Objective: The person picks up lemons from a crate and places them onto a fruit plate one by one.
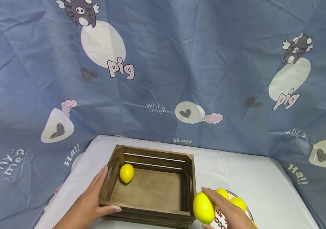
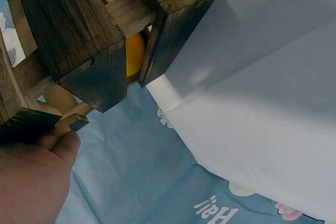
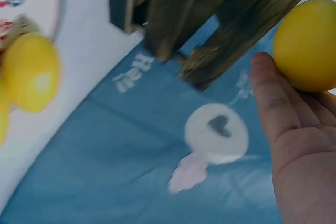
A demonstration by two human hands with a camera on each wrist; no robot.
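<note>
A brown slatted wooden crate (image 1: pixel 147 209) stands on the white cloth, with one yellow lemon (image 1: pixel 126 173) in its back left part. My left hand (image 1: pixel 87 203) grips the crate's left side, thumb over the front rim; the left wrist view shows that hand (image 2: pixel 37 182) against the slats. Just off the crate's front right corner, my right hand (image 1: pixel 233 213) holds another lemon (image 1: pixel 204 207) between thumb and fingers. In the right wrist view this lemon (image 3: pixel 310 45) lies against the fingers, and the thumb is hidden.
Right of the crate, partly behind my right hand, lies a patterned plate (image 1: pixel 248 212) with several lemons, among them one lemon (image 1: pixel 238 203) near its rim. A blue printed cloth (image 1: pixel 157 79) hangs behind the white table surface (image 1: pixel 254 178).
</note>
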